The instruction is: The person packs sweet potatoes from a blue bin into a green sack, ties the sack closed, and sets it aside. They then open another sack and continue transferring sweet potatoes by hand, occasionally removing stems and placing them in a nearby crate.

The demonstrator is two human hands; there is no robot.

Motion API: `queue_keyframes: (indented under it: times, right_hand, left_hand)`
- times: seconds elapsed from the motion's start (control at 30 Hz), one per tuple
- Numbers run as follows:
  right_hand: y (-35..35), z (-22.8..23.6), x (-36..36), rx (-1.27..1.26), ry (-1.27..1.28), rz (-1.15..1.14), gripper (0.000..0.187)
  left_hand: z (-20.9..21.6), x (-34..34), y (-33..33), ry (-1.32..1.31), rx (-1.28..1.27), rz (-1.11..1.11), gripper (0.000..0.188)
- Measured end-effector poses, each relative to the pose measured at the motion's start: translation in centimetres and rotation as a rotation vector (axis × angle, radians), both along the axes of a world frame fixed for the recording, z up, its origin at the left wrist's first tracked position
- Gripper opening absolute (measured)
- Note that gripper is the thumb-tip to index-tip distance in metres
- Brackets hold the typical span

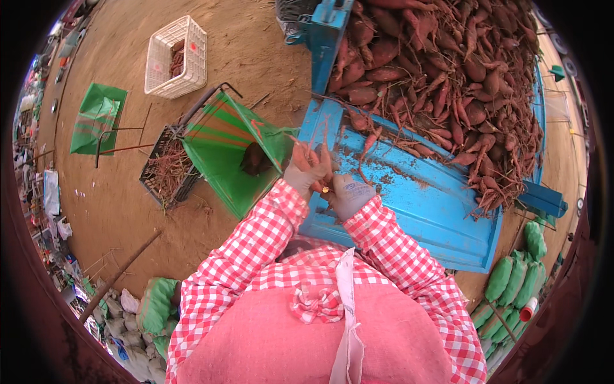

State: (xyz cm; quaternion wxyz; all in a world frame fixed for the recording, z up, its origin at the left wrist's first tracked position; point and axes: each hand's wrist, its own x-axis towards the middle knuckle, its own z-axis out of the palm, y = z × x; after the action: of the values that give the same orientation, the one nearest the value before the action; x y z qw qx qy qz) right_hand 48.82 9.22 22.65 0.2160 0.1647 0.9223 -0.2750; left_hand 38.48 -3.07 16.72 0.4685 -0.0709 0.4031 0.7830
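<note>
Both my hands are over the blue truck bed's lowered panel (409, 205), close together. My left hand (307, 176), in a pale grey glove, is closed around a few slender reddish sweet potatoes (325, 159) with thin root ends pointing away from me. Beside it, my right hand (352, 195), in a grey glove, is closed near their lower ends; a small yellowish round end (325, 190) shows between the hands. What the right fingers grip is hidden. Left of my hands, a green bag (224, 157) is held open on a metal frame, with a dark reddish root (255, 160) inside.
A large sweet potato heap (448, 83) fills the blue bed at the far right. To the left stand a black crate (167, 166) of root scraps, a white crate (153, 73) and another green bag (96, 121). Filled green sacks (518, 281) lie at lower right.
</note>
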Motion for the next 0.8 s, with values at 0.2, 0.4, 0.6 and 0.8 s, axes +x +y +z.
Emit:
queue_keyframes:
  times: [0.2,0.4,0.6,0.8]
  right_hand:
    - [-2.1,1.9,-2.4,-0.192,-0.076,0.094,0.033]
    - [-2.0,1.2,-2.7,-0.405,-0.109,0.3,0.026]
    - [-1.8,2.4,-4.0,-0.444,-0.173,0.514,0.028]
    - [-2.7,4.5,-7.8,-0.791,-0.171,0.307,0.021]
  left_hand:
    - [2.0,-1.1,-2.4,-0.115,-0.122,0.046,0.056]
    - [3.3,-2.2,-3.8,0.489,-0.371,-0.399,0.057]
    - [5.6,-2.5,-6.1,0.815,-0.521,-0.626,0.055]
    - [6.3,-4.4,-10.5,0.093,-0.3,-0.172,0.046]
